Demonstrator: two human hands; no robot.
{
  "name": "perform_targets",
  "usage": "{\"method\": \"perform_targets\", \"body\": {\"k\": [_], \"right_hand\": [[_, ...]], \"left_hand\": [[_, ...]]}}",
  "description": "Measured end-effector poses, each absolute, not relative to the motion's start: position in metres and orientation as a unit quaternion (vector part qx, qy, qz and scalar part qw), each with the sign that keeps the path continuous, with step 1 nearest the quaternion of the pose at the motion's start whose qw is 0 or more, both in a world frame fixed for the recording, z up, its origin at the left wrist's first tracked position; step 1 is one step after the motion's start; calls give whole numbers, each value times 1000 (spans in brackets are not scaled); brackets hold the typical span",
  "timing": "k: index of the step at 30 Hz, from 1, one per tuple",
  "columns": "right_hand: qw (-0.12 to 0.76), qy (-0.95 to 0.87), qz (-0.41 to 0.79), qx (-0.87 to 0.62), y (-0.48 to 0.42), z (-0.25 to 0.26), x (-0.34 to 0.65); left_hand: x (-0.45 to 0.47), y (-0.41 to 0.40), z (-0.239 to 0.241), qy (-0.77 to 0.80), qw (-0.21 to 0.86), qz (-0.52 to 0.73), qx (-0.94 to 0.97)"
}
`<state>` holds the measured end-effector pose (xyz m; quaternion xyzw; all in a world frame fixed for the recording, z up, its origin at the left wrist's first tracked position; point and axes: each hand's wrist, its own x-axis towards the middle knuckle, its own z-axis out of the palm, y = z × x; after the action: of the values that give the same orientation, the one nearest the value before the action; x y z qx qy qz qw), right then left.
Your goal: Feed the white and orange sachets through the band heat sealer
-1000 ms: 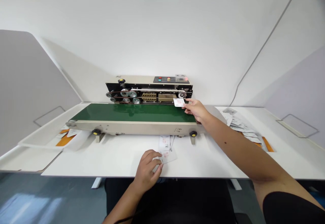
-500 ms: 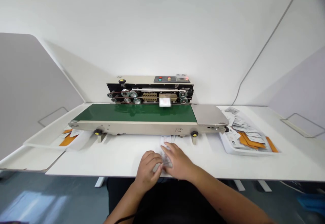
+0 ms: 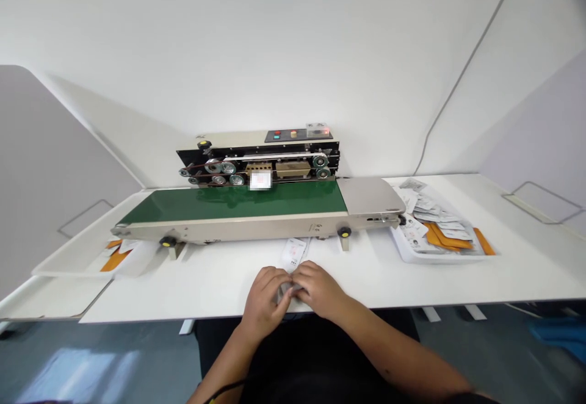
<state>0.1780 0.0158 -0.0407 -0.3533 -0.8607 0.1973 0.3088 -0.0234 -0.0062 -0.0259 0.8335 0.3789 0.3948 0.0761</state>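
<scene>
At the table's front edge my left hand and my right hand meet, fingers curled and pinching. Between them is a small greyish-white packet, mostly hidden by the fingers. Just beyond the fingertips, printed white packets lie on the table, partly overlapping. Behind these stands a band sealing machine with a green conveyor belt. Another white packet, its print blurred, hangs upright at the sealing band above the belt.
A white tray of silver-white packets and orange ones stands at the right. To the left, beyond the belt's end, is another white bin with some packets. The control panel sits on top of the machine. White wall rises behind.
The white packet in the sealer has travelled left along the band. My right hand has drawn back and curled in beside the left. The view has shifted slightly.
</scene>
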Motion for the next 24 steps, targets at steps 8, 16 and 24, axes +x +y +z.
{"method": "perform_targets", "body": {"k": [8,16,24], "right_hand": [[518,-804,154,-248,6,-34,183],[501,-754,278,-322,5,-35,184],[522,-713,268,-383,7,-38,184]], "left_hand": [[-28,-5,-38,393,55,384,834],[-31,-6,-46,377,31,378,845],[-36,-6,-46,465,109,437,762]]}}
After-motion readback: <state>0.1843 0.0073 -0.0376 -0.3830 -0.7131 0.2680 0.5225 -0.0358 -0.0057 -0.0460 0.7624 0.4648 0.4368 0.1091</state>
